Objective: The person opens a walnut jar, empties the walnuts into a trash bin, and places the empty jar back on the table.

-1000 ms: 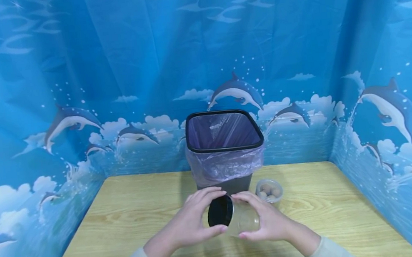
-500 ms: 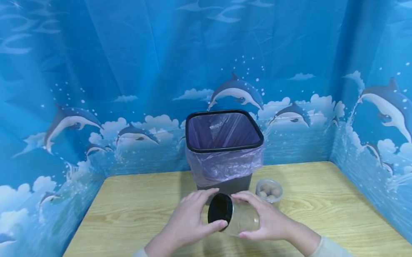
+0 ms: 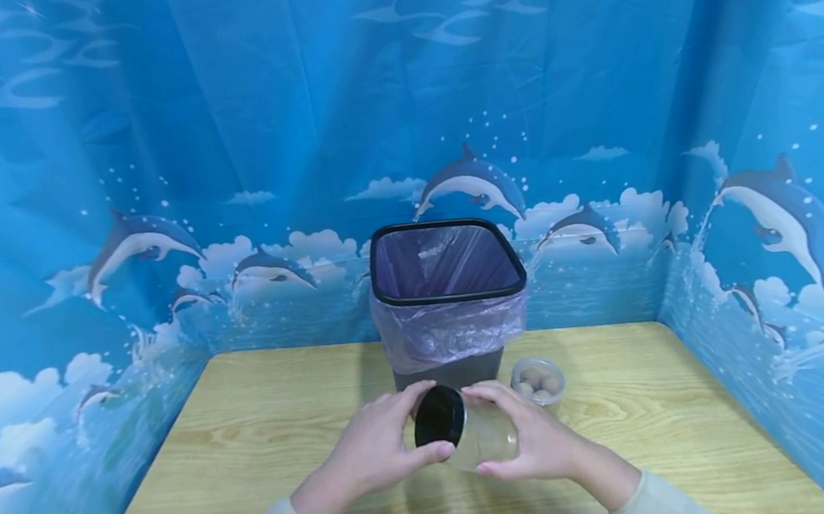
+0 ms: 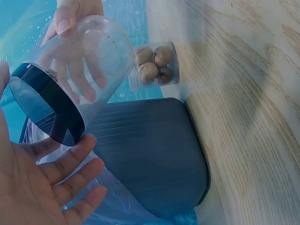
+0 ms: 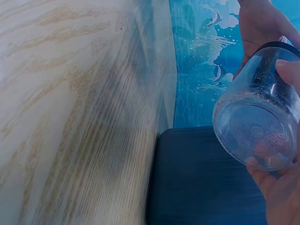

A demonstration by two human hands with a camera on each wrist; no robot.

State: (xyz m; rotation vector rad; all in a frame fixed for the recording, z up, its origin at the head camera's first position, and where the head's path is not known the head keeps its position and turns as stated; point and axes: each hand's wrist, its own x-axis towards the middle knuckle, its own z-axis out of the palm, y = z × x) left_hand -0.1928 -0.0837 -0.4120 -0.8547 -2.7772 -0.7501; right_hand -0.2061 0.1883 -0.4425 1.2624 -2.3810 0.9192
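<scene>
Since a second ago the left hand point(image 3: 372, 450) has shifted slightly on the black lid point(image 3: 438, 422): its upper fingers have drawn back a little, and the thumb now overlaps the lid's lower edge, while the clear jar point(image 3: 487, 436) has stayed almost where it was. The left hand pinches the lid by its rim between thumb and fingertips, the palm held off it. The right hand point(image 3: 540, 440) grasps the jar's body, thumb on one side and fingers on the other. The jar is tilted on its side, lid toward the left hand, held above the wooden table point(image 3: 271, 422) and in front of the grey bin point(image 3: 457, 369). Specks cling inside the jar near its base. A purple liner point(image 3: 458, 332) is folded over the bin's black rim point(image 3: 454, 297). Just beside the bin, on the right, a small clear tub point(image 3: 561, 379) holds several walnuts point(image 4: 149, 71). A blue dolphin-print curtain point(image 3: 217, 127) surrounds the back and sides.
</scene>
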